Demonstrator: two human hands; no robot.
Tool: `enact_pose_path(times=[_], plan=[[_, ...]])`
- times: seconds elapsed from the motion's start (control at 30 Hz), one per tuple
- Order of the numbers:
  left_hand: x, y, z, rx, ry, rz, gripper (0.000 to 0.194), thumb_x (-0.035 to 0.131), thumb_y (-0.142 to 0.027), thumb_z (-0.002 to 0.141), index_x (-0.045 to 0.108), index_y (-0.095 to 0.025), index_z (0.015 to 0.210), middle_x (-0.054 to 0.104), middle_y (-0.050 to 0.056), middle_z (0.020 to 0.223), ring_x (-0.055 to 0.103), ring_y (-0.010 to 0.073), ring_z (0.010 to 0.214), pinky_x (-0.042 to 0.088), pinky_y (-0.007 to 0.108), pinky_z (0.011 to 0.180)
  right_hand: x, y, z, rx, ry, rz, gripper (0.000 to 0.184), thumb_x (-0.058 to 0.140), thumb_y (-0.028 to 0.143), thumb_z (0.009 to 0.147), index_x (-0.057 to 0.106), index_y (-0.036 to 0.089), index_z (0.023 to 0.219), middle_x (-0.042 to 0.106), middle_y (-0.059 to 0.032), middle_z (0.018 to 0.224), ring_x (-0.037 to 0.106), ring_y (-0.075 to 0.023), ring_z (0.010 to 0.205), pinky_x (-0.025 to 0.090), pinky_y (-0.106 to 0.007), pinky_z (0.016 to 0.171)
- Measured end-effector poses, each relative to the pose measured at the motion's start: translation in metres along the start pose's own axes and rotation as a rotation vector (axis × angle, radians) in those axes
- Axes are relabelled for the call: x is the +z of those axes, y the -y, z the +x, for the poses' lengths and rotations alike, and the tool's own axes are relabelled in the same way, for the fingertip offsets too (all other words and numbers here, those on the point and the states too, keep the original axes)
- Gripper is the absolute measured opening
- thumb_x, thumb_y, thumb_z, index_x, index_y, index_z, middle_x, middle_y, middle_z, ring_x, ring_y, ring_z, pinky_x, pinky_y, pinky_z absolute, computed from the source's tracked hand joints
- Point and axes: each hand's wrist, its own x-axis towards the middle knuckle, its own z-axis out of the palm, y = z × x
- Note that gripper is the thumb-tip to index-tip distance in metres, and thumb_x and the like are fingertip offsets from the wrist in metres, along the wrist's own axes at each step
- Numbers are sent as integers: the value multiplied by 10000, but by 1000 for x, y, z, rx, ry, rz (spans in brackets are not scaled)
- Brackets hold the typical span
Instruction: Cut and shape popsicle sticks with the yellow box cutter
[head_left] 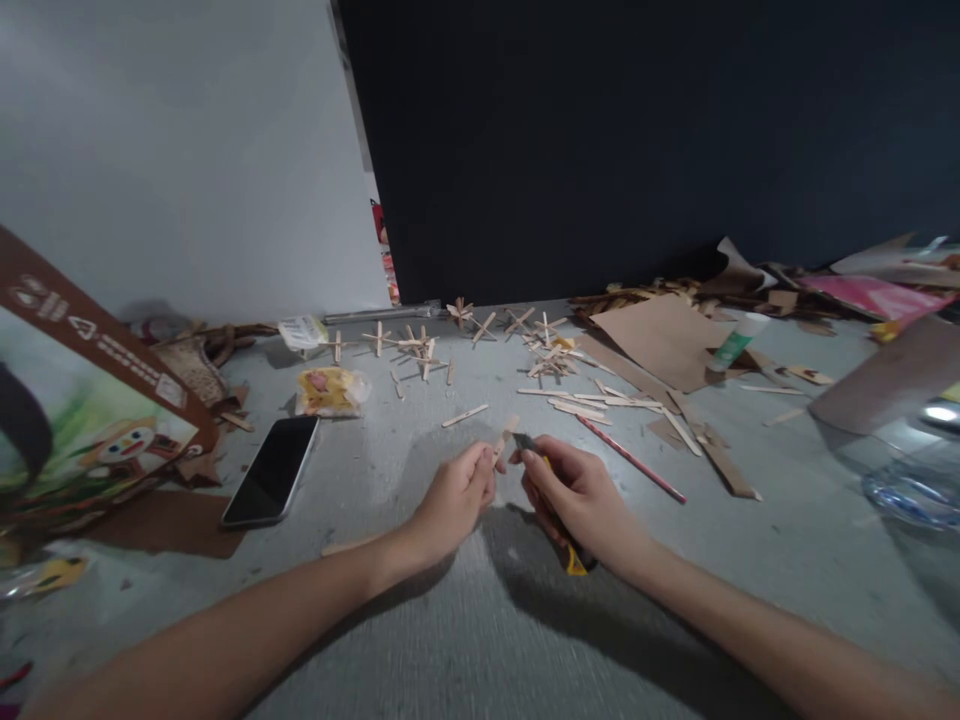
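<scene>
My left hand (pixel 459 498) is closed in a pinch on a short wooden craft stick (pixel 505 436), whose free end points up and away from me. Wrapped in my right hand (pixel 581 495) is a utility knife (pixel 576 560) with a yellow and black body. Its dark blade (pixel 523 441) sits close beside the stick; whether it touches cannot be made out. Just beyond my hands lies a loose craft stick (pixel 465 415). Farther back stand several small crossed-stick pieces (pixel 426 345). A red pencil (pixel 630 458) rests to the right of my right hand.
At left are a phone (pixel 271 470), a yellow packet (pixel 330 392) and a printed carton bag (pixel 112 400). Loose sticks (pixel 592 402), cardboard (pixel 660 340), a glue stick (pixel 739 342) and a cardboard tube (pixel 885 385) lie at right. A dark panel (pixel 645 150) rises behind.
</scene>
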Motion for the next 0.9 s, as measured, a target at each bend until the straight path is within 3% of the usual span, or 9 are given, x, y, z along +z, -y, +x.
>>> enact_pose_path(times=[0.1,0.2,0.37,0.63,0.9], plan=[[0,1,-2,28,12,66,432,369,-572,1089,483,-232,848,409,-69,618,384,133,560,315,269,575,-7,3,2,-164,-118,-177,289,634,510,960,637,221,944,496,60,602,479,-130,511,379,-258,501],[-1,1,-4,53,44,132,374,372,-498,1102,497,-228,874,467,-47,674,438,143,603,343,272,603,-10,5,3,-259,-113,-263,258,624,421,954,692,205,1079,530,45,645,504,-148,589,413,-274,595],[-2,-4,-5,115,75,224,248,390,-352,1090,587,-202,1100,591,-10,786,522,165,678,389,286,669,-11,4,5,-294,-70,-432,180,619,361,983,716,220,1039,596,29,665,530,-147,581,397,-259,587],[-1,-7,-4,167,97,228,147,439,-236,1030,581,-199,1021,567,-17,790,494,157,708,398,283,704,-14,-10,8,-415,-62,-644,103,593,271,1023,688,238,1045,767,-32,866,685,-181,697,430,-256,640],[-4,-6,-5,164,100,237,208,452,-312,1058,613,-189,1014,540,-26,744,461,158,672,373,282,669,-18,-13,8,-442,-37,-696,97,572,260,1043,665,234,1054,798,-51,915,751,-215,762,450,-261,639]])
